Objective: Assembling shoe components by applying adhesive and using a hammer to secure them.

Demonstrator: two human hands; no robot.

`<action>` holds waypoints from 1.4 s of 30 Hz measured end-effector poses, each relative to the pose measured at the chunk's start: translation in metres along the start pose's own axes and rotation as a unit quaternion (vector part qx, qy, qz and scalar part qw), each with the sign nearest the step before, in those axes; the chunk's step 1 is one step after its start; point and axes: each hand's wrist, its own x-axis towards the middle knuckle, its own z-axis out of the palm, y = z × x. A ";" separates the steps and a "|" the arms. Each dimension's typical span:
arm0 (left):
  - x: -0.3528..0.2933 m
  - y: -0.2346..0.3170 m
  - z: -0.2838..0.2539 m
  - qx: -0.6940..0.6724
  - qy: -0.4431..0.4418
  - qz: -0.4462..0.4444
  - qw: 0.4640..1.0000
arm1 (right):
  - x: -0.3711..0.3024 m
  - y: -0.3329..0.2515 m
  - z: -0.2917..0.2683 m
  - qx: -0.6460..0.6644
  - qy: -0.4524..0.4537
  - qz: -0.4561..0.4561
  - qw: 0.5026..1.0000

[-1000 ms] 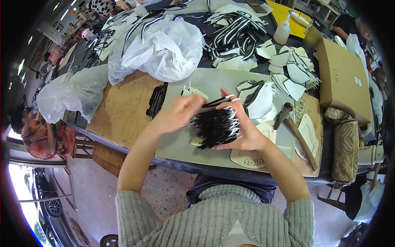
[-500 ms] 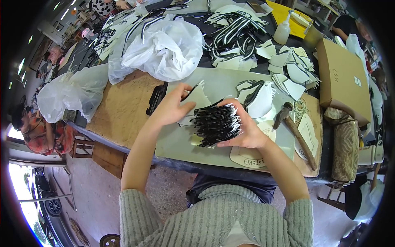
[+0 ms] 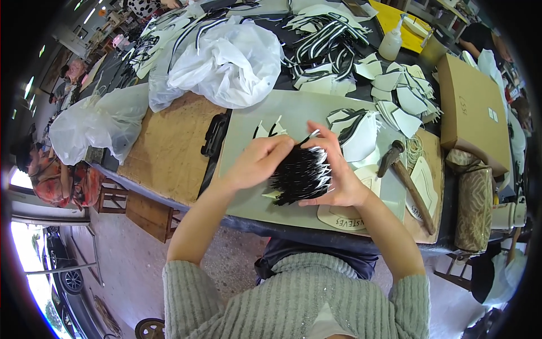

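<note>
My right hand (image 3: pixel 341 178) grips a thick stack of thin cut pieces (image 3: pixel 300 176) from its right side. Their packed edges show black, with white tips toward my palm. My left hand (image 3: pixel 261 161) is closed at the stack's upper left corner, fingers pressed together on a white cut piece with black edging (image 3: pixel 271 130) that shows just beyond the knuckles; most of it is hidden. Just right of my right hand's fingers lies a small pile of white, black-edged pieces (image 3: pixel 358 135). A pale marked template (image 3: pixel 341 217) lies partly under my right wrist.
A hammer (image 3: pixel 409 183) rests on the right of the grey board (image 3: pixel 248 206). Behind are a white plastic bag (image 3: pixel 228 65), heaps of striped strips (image 3: pixel 327 37) and a squeeze bottle (image 3: pixel 390 42). A cardboard box (image 3: pixel 474 107) and patterned pouch (image 3: pixel 473 206) stand at the right.
My left hand has moved right and down, from apart with spread fingers to closed against the stack. My right hand keeps its grip on the stack, its index finger now raised.
</note>
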 end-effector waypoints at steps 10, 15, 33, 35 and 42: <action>-0.006 -0.025 -0.026 0.389 0.217 -0.027 0.895 | -0.006 0.004 0.003 0.070 -0.006 0.046 0.996; 0.001 -0.032 -0.027 0.278 0.160 -0.064 0.945 | -0.005 -0.001 0.000 0.046 -0.002 0.038 0.998; 0.034 -0.008 -0.048 0.159 0.050 -0.160 0.973 | -0.003 -0.002 -0.003 0.115 -0.032 0.086 0.989; 0.037 0.002 -0.055 0.152 -0.093 -0.196 0.964 | -0.003 -0.005 -0.006 0.117 -0.042 0.107 0.986; 0.011 0.052 -0.074 0.155 -0.015 -0.088 0.984 | -0.003 -0.001 -0.006 0.110 -0.033 0.100 0.988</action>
